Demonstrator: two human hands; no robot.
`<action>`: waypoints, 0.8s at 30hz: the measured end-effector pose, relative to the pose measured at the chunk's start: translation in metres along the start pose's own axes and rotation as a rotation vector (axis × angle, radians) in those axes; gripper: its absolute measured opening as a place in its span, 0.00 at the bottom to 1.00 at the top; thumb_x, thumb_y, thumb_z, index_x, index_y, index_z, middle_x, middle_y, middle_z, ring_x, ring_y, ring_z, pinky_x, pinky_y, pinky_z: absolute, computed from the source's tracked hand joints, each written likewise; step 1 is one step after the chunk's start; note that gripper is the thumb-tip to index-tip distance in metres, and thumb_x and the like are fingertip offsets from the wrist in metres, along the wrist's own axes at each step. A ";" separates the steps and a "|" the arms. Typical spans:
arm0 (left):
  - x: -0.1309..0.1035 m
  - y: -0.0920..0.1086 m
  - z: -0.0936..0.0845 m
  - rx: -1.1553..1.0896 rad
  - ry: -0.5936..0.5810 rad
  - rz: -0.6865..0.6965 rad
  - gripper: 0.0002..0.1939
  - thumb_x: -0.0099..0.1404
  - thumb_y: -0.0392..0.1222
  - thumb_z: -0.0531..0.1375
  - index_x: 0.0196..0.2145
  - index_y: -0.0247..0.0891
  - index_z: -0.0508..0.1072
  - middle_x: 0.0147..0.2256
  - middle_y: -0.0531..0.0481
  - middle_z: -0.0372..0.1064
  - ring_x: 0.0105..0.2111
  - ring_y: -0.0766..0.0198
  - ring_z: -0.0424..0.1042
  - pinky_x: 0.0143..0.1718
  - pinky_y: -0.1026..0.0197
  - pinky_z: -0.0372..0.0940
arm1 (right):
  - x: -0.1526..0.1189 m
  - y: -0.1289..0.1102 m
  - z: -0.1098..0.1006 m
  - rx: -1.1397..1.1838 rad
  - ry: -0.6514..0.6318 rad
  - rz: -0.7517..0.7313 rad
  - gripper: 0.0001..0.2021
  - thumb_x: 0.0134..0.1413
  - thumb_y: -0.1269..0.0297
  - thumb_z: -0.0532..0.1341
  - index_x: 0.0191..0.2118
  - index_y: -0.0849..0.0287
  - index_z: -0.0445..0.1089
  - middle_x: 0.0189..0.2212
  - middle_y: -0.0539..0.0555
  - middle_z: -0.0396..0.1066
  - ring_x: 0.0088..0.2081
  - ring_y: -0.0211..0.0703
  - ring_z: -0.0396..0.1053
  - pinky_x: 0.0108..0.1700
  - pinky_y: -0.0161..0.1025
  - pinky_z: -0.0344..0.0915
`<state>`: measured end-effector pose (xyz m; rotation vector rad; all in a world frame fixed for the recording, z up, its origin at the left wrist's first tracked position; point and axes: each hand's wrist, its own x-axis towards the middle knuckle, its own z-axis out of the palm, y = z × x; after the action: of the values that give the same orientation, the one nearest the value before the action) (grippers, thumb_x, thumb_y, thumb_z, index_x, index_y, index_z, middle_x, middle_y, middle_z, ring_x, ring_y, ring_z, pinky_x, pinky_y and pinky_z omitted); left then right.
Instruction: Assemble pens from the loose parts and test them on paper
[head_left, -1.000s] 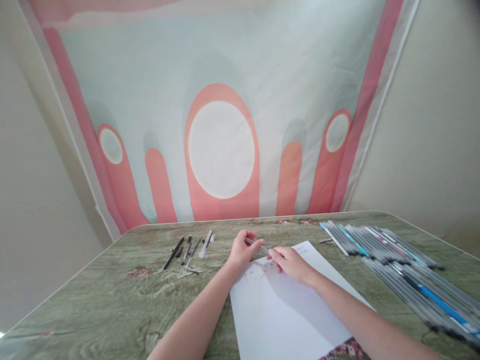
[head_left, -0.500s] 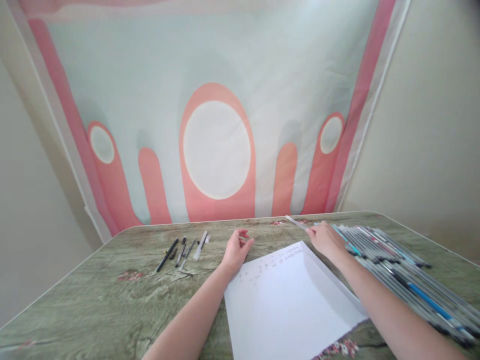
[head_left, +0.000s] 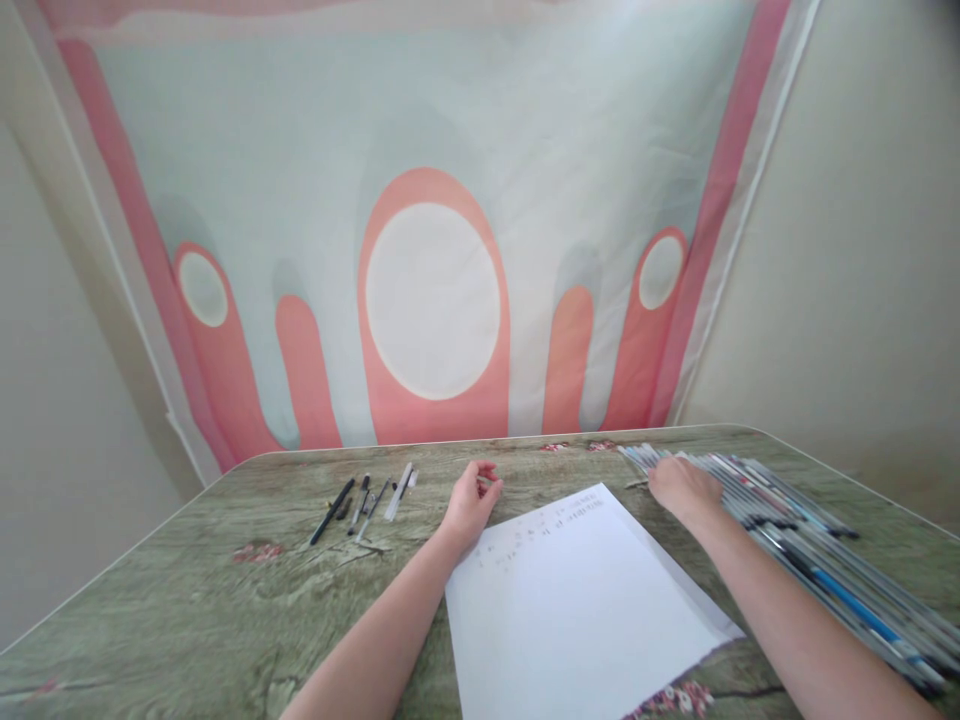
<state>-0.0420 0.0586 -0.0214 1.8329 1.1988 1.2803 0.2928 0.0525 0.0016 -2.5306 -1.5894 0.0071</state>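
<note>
Pink-edged backdrop [head_left: 300,150] behind wood-patterned table [head_left: 187,620]

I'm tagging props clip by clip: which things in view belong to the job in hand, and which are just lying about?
Likely in the job:
slender grey pen-like sticks in rows, right hand at them
white paper sheet with faint writing, left hand near its far left corner

Apparently just lying about:
loose black and clear pen-like pieces at left
pink and pale-grey wall hanging

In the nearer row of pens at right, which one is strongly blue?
The blue pen, showing a long bright-blue stretch; the other pens there look mostly grey.
</note>
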 end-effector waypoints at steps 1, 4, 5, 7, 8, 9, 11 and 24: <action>0.000 0.000 0.000 0.001 0.000 -0.001 0.14 0.56 0.43 0.56 0.41 0.36 0.63 0.34 0.50 0.66 0.23 0.72 0.63 0.28 0.66 0.60 | 0.000 0.000 0.001 -0.004 -0.008 -0.007 0.16 0.52 0.59 0.51 0.36 0.63 0.73 0.40 0.67 0.70 0.40 0.59 0.69 0.36 0.48 0.63; 0.000 0.001 0.000 0.002 -0.003 -0.001 0.14 0.56 0.42 0.56 0.40 0.36 0.63 0.34 0.50 0.66 0.23 0.72 0.63 0.27 0.66 0.60 | -0.001 -0.001 0.004 -0.013 -0.022 -0.031 0.16 0.51 0.59 0.52 0.38 0.63 0.71 0.39 0.67 0.70 0.40 0.57 0.69 0.36 0.47 0.63; 0.000 0.001 0.000 0.001 -0.005 0.000 0.14 0.56 0.42 0.55 0.40 0.36 0.63 0.34 0.50 0.66 0.23 0.72 0.63 0.27 0.66 0.60 | -0.002 -0.002 0.004 -0.014 -0.021 -0.036 0.16 0.51 0.58 0.53 0.39 0.63 0.70 0.38 0.67 0.70 0.40 0.57 0.69 0.37 0.47 0.62; -0.001 0.001 0.000 0.000 -0.007 0.001 0.14 0.57 0.42 0.55 0.40 0.36 0.63 0.34 0.50 0.65 0.23 0.72 0.63 0.28 0.66 0.60 | -0.004 -0.003 0.005 -0.020 -0.019 -0.040 0.17 0.51 0.57 0.53 0.41 0.63 0.69 0.37 0.67 0.71 0.40 0.57 0.69 0.36 0.48 0.62; -0.001 0.000 0.000 0.000 -0.009 0.002 0.13 0.57 0.42 0.55 0.40 0.36 0.63 0.34 0.50 0.65 0.23 0.73 0.63 0.28 0.66 0.60 | -0.005 -0.004 0.006 -0.024 -0.022 -0.041 0.18 0.51 0.56 0.53 0.41 0.63 0.69 0.37 0.67 0.71 0.40 0.57 0.69 0.36 0.48 0.62; -0.001 -0.001 0.001 0.001 -0.010 0.002 0.13 0.57 0.41 0.55 0.41 0.36 0.63 0.34 0.50 0.65 0.23 0.73 0.62 0.28 0.66 0.60 | -0.006 -0.004 0.005 -0.030 -0.030 -0.041 0.17 0.51 0.56 0.53 0.41 0.63 0.69 0.37 0.66 0.71 0.39 0.58 0.69 0.36 0.48 0.62; 0.000 -0.002 0.001 0.005 -0.013 -0.001 0.13 0.57 0.39 0.55 0.41 0.36 0.62 0.34 0.50 0.65 0.23 0.73 0.62 0.27 0.67 0.60 | -0.007 -0.006 0.004 -0.040 -0.053 -0.043 0.16 0.51 0.58 0.53 0.40 0.62 0.69 0.37 0.65 0.71 0.39 0.57 0.69 0.36 0.47 0.62; 0.000 0.002 -0.006 0.279 -0.011 -0.029 0.15 0.56 0.30 0.51 0.42 0.35 0.61 0.36 0.48 0.67 0.28 0.72 0.66 0.32 0.68 0.62 | -0.013 -0.011 -0.004 -0.069 -0.065 -0.108 0.15 0.51 0.58 0.51 0.36 0.60 0.70 0.38 0.64 0.70 0.38 0.58 0.69 0.33 0.46 0.60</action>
<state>-0.0472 0.0581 -0.0174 2.0049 1.4527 1.1308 0.2777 0.0451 0.0062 -2.5155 -1.7796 0.0234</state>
